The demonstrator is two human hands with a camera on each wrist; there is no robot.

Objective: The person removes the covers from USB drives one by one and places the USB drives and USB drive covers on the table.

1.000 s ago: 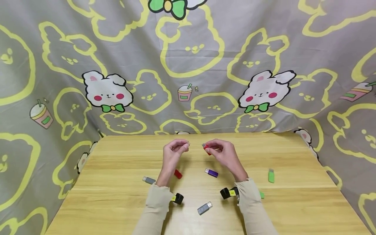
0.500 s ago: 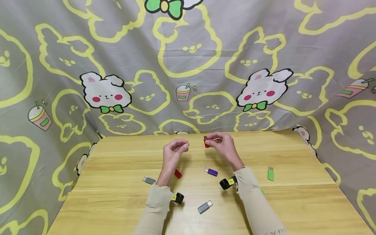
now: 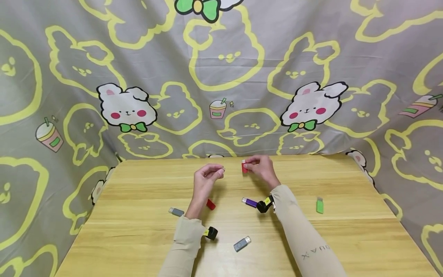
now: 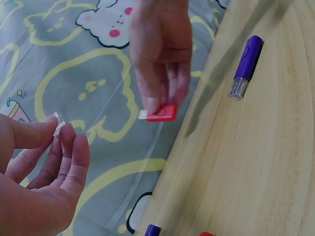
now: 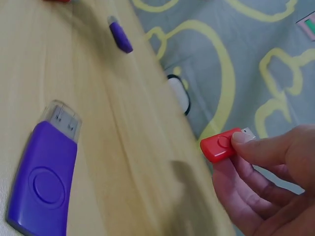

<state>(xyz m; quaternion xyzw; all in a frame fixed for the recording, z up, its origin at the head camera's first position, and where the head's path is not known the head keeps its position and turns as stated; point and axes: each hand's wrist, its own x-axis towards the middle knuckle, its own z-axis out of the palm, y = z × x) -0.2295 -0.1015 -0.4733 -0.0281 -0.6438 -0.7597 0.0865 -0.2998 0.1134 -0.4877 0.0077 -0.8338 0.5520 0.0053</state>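
Note:
Between thumb and fingers, the right hand [image 3: 263, 168] [image 5: 280, 172] pinches a red USB stick [image 3: 244, 166] [image 4: 162, 113] [image 5: 219, 146] with a metal plug, above the far part of the table. To its left, the left hand [image 3: 207, 181] [image 4: 49, 172] pinches a small, crumpled, whitish translucent piece [image 4: 59, 124] at its fingertips. The two hands are apart. A purple USB stick [image 3: 250, 202] [image 4: 247, 61] [image 5: 44, 182] with a clear cap lies on the table nearer the person, partly beside the right wrist camera.
On the wooden table [image 3: 138, 238] lie a grey stick [image 3: 242, 244] in front, another grey one [image 3: 176, 211] and a red one [image 3: 210, 204] by the left forearm, and a green one [image 3: 320, 206] at right. A patterned cloth [image 3: 242, 77] hangs behind the table.
The right hand has moved up and away from the person with the red stick, which has turned upright in the head view. The left hand has hardly moved.

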